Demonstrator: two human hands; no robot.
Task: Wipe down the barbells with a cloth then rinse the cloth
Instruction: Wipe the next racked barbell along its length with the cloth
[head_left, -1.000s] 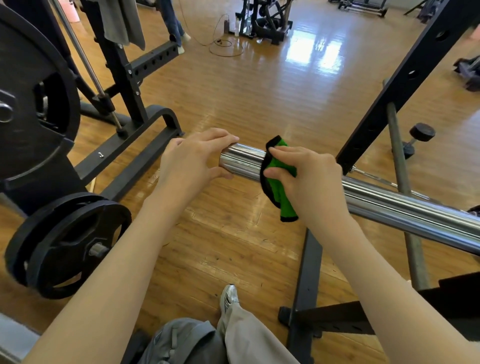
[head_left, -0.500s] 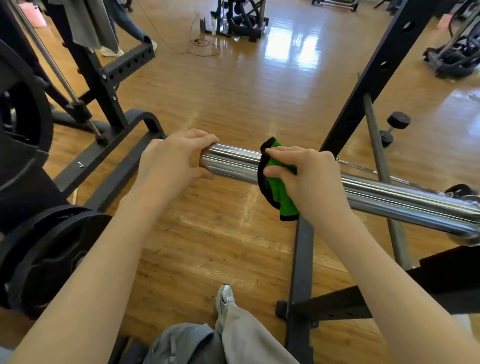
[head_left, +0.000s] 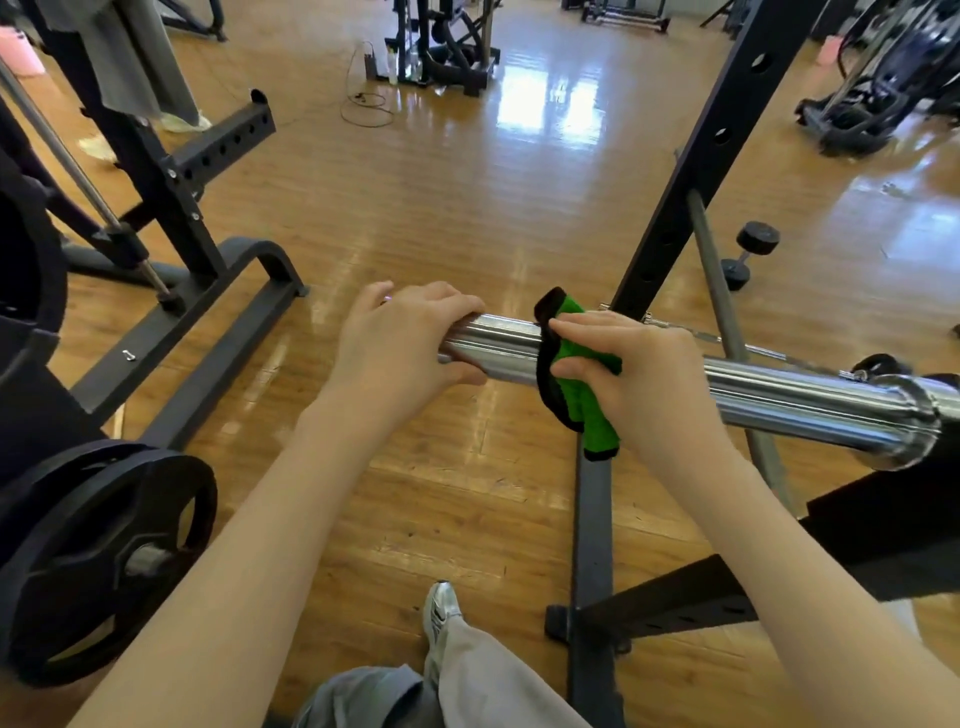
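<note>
Head view: left hand (head_left: 400, 338) grips the barbell sleeve (head_left: 779, 397) end; beside it, right hand (head_left: 644, 374) clutches the green cloth (head_left: 576, 400) around the sleeve.

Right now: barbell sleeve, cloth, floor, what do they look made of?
Barbell sleeve: polished, likely chromed steel; mirror-bright streaks along it.
Cloth: soft green textile with black edging, maybe microfibre; it folds limply round the sleeve under the right hand.
Floor: glossy wood-look planks showing window glare; real wood or laminate, cannot tell.
</note>
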